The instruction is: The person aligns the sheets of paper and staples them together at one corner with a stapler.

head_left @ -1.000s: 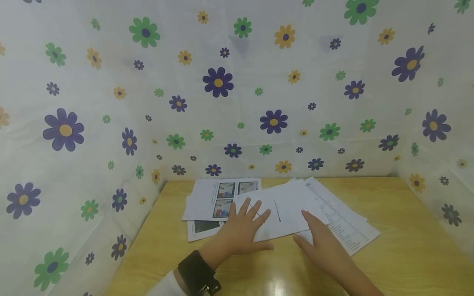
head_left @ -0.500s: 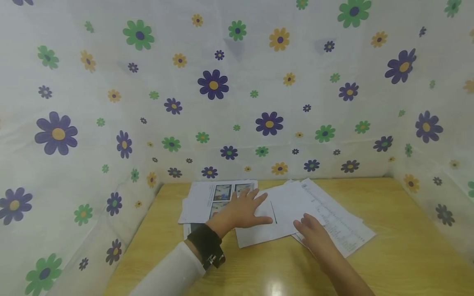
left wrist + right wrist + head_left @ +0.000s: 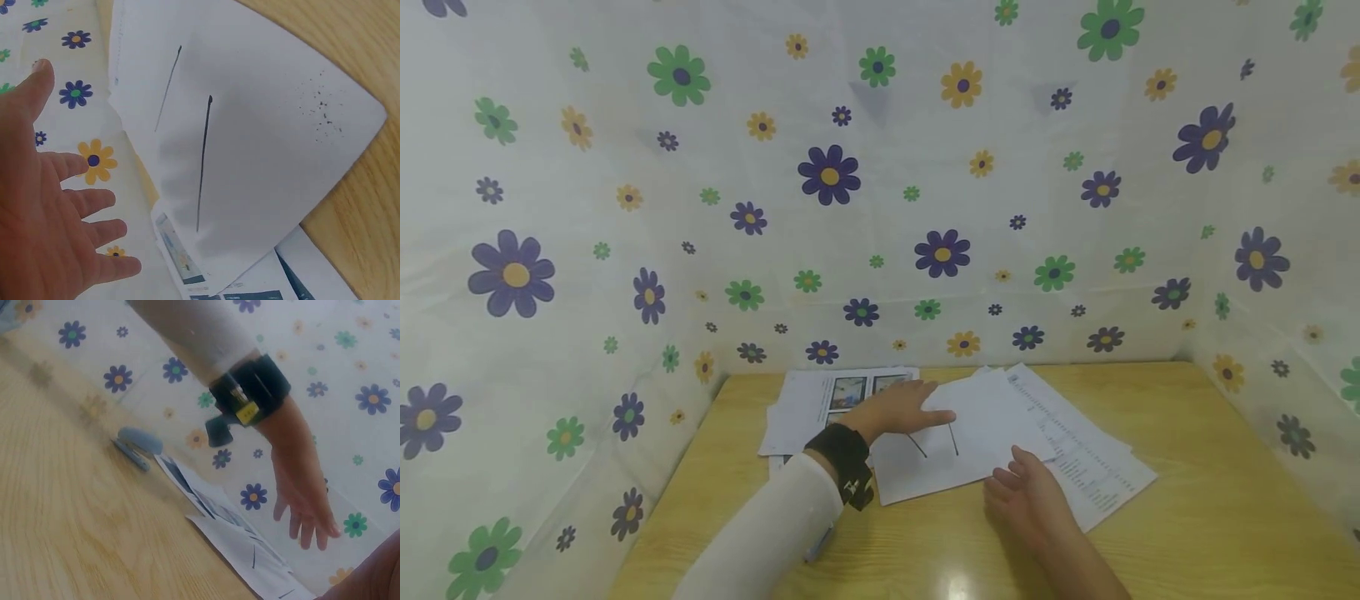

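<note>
A white sheet [image 3: 992,421] with two thin dark lines lies on the table, and in the left wrist view a patch of dark specks [image 3: 322,109] marks it. Over its far left part reaches my left hand [image 3: 898,408], held above the paper with spread, empty fingers. My right hand [image 3: 1030,496] hovers by the sheet's near right edge, fingers loosely bent around nothing. Sheets with photos [image 3: 801,408] lie beneath on the left. Printed text pages [image 3: 1101,479] stick out on the right.
A blue-grey stapler [image 3: 140,447] lies on the wooden table [image 3: 1210,500], mostly hidden by the left sleeve in the head view. White cloth with printed flowers [image 3: 760,250] walls in the back and both sides.
My left hand has moved away from me across the sheet, uncovering the lines. My right hand has drawn back slightly and turned. Part of the stapler now shows beside the left sleeve.
</note>
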A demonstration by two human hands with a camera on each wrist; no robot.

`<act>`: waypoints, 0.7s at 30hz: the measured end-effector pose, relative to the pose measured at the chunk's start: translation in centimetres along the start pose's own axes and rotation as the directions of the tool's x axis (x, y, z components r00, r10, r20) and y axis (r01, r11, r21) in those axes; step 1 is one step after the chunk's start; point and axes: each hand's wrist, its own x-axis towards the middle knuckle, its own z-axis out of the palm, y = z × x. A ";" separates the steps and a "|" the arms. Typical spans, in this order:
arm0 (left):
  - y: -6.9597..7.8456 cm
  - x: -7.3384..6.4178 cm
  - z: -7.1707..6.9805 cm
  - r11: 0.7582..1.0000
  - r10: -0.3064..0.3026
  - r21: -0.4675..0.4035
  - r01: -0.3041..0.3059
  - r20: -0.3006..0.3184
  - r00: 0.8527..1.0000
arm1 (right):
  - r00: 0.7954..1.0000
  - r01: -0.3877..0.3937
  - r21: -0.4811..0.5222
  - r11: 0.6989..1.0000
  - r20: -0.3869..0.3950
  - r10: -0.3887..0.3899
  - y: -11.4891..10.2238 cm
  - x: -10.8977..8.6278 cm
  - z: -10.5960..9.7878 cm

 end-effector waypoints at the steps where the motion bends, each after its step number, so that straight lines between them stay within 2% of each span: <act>1: -0.1 0.3 0.1 1.000 -0.002 -0.009 0.002 0.006 1.000 | 1.000 -0.006 0.020 1.000 -0.002 0.006 0.1 0.0 0.0; 4: -0.5 1.0 0.4 0.999 -0.023 -0.047 0.024 0.022 0.999 | 1.000 -0.017 0.072 0.997 0.007 0.016 0.6 -0.1 0.2; 8: -1.3 1.9 1.1 0.992 -0.081 -0.098 0.083 0.028 0.996 | 0.999 -0.030 0.105 0.994 0.029 0.027 1.1 0.0 0.3; 11: -2.0 2.8 1.9 0.988 -0.119 -0.092 0.120 0.015 0.993 | 0.999 -0.038 0.102 0.994 0.035 0.035 1.4 0.2 0.3; 14: -2.5 3.9 2.6 0.991 -0.123 -0.056 0.123 -0.009 0.992 | 0.999 -0.046 0.106 0.993 0.032 0.043 1.6 0.3 0.2; 18: -2.5 4.9 3.3 0.991 -0.130 -0.032 0.129 -0.023 0.991 | 0.999 -0.047 0.094 0.994 0.030 0.044 1.6 0.3 0.3; 21: -2.3 5.2 3.4 0.986 -0.166 -0.024 0.165 -0.021 0.986 | 0.999 -0.046 0.088 0.995 0.028 0.044 1.6 0.4 0.5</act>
